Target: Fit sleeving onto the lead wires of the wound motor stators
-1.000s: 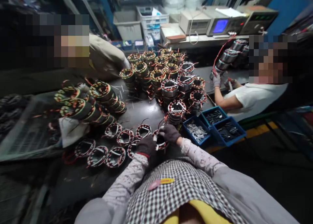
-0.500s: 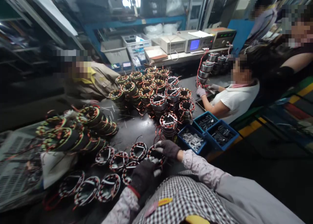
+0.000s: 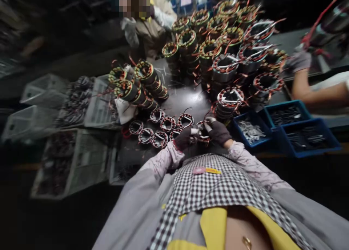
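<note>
Both my hands, in dark gloves with pale fingertips, meet at a wire-wound motor stator (image 3: 203, 135) on the dark table in front of me. My left hand (image 3: 186, 138) closes on the left side of its ring, and my right hand (image 3: 219, 131) has its fingers bent over the right side. Just what the fingertips pinch there is too small to tell. Several stators with white sleeves across their openings, such as this stator (image 3: 185, 121), lie to the left. Beside my right hand rises a stack of stators (image 3: 230, 98).
Blue bins (image 3: 252, 132) of small white and black pieces stand at the right. Tall stator stacks (image 3: 208, 50) fill the back, with leaning stator rolls (image 3: 145, 73) at left. Crates (image 3: 89, 159) line the far left. Co-workers sit across and right, one's gloved hand (image 3: 300, 61) near red wires.
The view has swung downward and to the left, bringing the crates and my apron into sight. Both hands stay at the same stator, with small finger shifts.
</note>
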Demonstrator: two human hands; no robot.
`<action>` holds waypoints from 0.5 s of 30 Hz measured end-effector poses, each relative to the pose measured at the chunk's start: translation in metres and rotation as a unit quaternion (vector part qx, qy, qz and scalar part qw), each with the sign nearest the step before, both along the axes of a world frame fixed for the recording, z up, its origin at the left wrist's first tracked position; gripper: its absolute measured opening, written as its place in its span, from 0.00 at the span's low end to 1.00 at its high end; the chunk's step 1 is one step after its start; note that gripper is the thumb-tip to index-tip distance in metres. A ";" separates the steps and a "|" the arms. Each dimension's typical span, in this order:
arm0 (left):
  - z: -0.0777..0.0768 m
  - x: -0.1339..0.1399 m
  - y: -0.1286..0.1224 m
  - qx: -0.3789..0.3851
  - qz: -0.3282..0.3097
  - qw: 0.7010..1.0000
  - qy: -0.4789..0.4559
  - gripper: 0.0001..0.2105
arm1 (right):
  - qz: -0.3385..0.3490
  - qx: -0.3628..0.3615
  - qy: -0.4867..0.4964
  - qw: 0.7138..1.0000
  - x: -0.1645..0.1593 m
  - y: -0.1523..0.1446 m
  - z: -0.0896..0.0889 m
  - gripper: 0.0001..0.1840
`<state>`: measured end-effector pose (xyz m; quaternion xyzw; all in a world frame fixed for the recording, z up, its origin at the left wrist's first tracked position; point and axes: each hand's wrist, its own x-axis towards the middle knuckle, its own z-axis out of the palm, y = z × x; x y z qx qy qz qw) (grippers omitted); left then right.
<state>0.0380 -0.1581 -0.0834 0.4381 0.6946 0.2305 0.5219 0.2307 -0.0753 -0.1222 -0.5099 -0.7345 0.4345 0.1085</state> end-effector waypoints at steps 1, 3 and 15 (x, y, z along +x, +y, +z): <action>-0.002 -0.006 -0.004 0.002 0.020 1.000 -0.017 0.13 | -0.013 -0.009 0.011 1.000 0.001 -0.001 -0.002 0.17; -0.006 -0.011 -0.011 0.010 0.049 0.998 -0.041 0.17 | -0.019 -0.055 0.082 0.995 0.007 -0.003 -0.001 0.12; -0.015 0.027 -0.002 0.097 0.109 0.942 -0.301 0.34 | -0.065 -0.016 0.266 0.962 0.025 -0.020 0.033 0.17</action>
